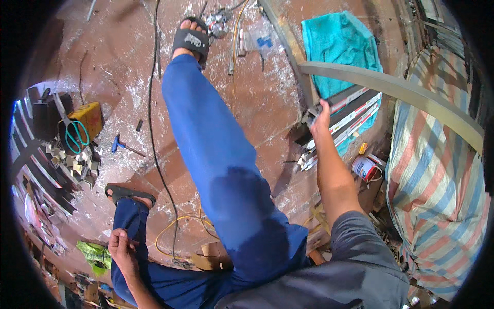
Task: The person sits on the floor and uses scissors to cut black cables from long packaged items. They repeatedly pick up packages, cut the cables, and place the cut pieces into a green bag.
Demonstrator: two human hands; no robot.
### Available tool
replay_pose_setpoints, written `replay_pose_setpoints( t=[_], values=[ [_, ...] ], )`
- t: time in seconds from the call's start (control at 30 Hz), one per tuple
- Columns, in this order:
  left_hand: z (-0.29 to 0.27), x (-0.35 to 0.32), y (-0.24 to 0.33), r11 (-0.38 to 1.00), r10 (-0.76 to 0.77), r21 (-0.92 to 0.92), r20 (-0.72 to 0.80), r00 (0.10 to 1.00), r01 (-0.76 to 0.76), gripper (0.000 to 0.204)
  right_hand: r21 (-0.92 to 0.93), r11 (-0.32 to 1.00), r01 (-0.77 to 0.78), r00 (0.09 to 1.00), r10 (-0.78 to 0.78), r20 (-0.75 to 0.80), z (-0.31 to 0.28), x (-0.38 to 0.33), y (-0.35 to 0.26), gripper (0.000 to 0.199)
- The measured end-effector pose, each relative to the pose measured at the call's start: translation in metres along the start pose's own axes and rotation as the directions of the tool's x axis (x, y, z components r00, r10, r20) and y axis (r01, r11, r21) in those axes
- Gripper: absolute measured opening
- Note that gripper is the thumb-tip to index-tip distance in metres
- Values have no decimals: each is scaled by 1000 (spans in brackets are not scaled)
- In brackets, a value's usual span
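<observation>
Grey metal bar (391, 87), long and curved, lies across the stacked aluminium strips (345, 121) near the floor's right edge; right hand (320, 119) grips its near end. Left hand (119, 246) rests clenched on the knee, seemingly empty. Positioning looks underway; steadying likely matters.

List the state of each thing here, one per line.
Right hand: gripping the end of the stacked metal profiles.
Left hand: closed, resting at the knee.
Long grey metal bar: lying across the stack.
Teal cloth: spread flat on the floor.
</observation>
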State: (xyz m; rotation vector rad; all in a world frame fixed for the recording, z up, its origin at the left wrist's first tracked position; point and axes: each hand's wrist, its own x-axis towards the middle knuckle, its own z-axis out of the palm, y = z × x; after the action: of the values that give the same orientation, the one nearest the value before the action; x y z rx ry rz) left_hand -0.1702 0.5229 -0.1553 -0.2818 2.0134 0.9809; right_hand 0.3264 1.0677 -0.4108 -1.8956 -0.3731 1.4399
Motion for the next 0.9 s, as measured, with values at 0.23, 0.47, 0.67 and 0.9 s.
replay_pose_setpoints(
  t=[0.23, 0.47, 0.67, 0.9],
  values=[
    [-71, -17, 15, 822, 503, -93, -344, 793, -562, 11, 311, 948, -69, 984, 13, 177, -42, -181, -75, 60],
    [-98, -148, 71, 565, 718, 20, -505, 480, -825, 18, 611, 733, -298, 782, -180, 597, -68, -475, -152, 76],
    [-17, -217, 41, 525, 815, -186, -170, 554, -830, 9, 467, 655, -594, 467, -192, 863, -103, -614, -156, 84],
    [22, -221, -2, 540, 798, -324, -97, 595, -777, 19, 188, 726, -662, 158, -111, 981, -128, -720, -147, 73]
  ],
)
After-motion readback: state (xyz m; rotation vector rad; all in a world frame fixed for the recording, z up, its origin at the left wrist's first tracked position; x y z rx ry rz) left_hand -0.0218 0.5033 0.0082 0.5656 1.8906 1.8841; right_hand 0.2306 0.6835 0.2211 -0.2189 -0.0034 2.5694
